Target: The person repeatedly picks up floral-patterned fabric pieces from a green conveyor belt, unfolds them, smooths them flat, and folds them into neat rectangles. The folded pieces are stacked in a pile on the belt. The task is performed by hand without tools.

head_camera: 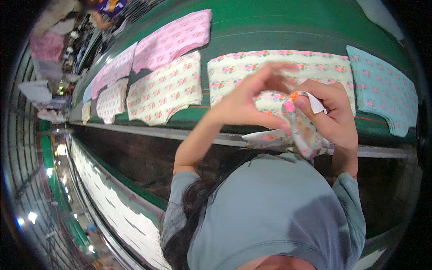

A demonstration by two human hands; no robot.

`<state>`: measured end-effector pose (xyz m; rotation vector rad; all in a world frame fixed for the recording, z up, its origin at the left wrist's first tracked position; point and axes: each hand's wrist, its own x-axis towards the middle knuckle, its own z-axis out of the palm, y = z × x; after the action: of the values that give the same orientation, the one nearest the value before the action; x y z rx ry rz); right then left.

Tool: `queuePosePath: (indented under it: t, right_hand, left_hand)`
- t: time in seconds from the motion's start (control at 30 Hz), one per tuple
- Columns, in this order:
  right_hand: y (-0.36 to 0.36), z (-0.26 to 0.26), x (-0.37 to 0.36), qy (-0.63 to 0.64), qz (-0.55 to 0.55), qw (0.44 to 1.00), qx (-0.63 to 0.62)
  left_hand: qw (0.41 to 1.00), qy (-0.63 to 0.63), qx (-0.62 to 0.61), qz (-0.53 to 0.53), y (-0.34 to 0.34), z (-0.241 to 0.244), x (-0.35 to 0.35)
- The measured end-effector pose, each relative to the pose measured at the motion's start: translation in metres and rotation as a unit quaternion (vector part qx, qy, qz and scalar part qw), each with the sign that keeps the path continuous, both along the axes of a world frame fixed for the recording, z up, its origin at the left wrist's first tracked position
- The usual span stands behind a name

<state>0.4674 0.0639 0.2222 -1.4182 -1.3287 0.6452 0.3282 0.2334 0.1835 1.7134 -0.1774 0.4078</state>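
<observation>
Before my chest, my right hand (329, 108) pinches a bunched piece of white floral fabric (305, 135) between thumb and fingers. A pointed end of that fabric hangs to the left, over the table's edge. My left hand (249, 98) is blurred, its thumb and fingers spread apart beside the fabric; the thumb tip is near or against the cloth. Beneath both hands lies a cream stack of floral cut fabric pieces (229, 72), partly hidden by them.
A blue floral stack (384, 87) lies right on the green table (270, 20). Leftward are cream stacks (165, 89) (111, 101) and pink stacks (175, 37) (113, 71). Another long table with white material (114, 209) runs behind me. A person (109, 8) is at the far left.
</observation>
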Motion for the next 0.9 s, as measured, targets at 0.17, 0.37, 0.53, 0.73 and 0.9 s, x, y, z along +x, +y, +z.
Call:
queuePosePath:
  t: [0.17,0.37,0.53,0.73,0.9]
  right_hand:
    - [-0.03,0.004,0.021,0.094,-0.172,0.959,0.206]
    - [-0.087,-0.016,0.051,0.191,-0.267,0.896,0.297]
    - [-0.133,-0.025,0.078,0.095,-0.402,0.835,0.363]
    - [-0.177,-0.042,0.119,0.011,-0.646,0.721,0.252]
    - [-0.171,-0.08,0.113,0.032,-0.506,0.846,0.164]
  left_hand:
    - [0.979,0.138,0.042,-0.145,-0.026,0.003,0.016]
    - [0.975,0.175,0.122,-0.065,-0.013,-0.071,0.005]
    - [0.987,0.101,0.053,0.117,0.033,-0.023,-0.054]
    - [0.914,0.027,0.24,0.326,0.049,0.043,-0.111]
    - [0.899,0.105,0.154,0.397,0.054,0.021,-0.146]
